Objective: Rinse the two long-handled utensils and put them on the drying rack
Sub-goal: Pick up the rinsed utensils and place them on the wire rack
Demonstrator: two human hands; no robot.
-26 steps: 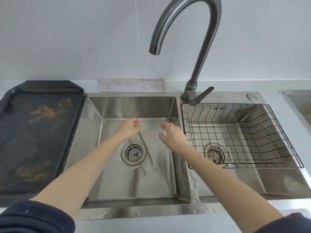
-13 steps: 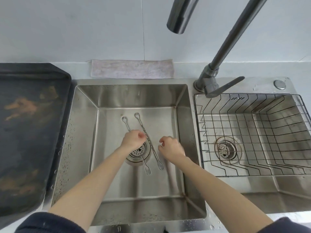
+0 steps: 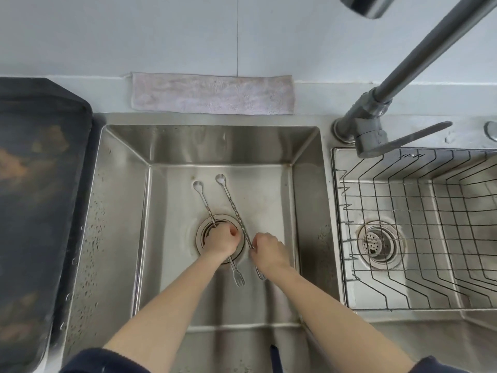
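Observation:
Two thin steel long-handled utensils with twisted shafts lie side by side on the floor of the left sink basin (image 3: pixel 172 278), spoon bowls away from me and small forked tips toward me. My left hand (image 3: pixel 220 239) is closed around the middle of the left utensil (image 3: pixel 205 204), over the drain. My right hand (image 3: pixel 266 250) pinches the shaft of the right utensil (image 3: pixel 233 204) near its forked end. The wire drying rack (image 3: pixel 419 230) sits in the right basin with nothing in it.
The grey faucet (image 3: pixel 376 109) rises at the back right, its spout overhead and its lever pointing right; no water runs. A folded cloth (image 3: pixel 212 94) lies behind the sink. A dark stained tray (image 3: pixel 40 197) covers the counter at left.
The camera has come closer and lower over the left basin. Both hands have closed down onto the utensils, the left on the left one, the right on the right one.

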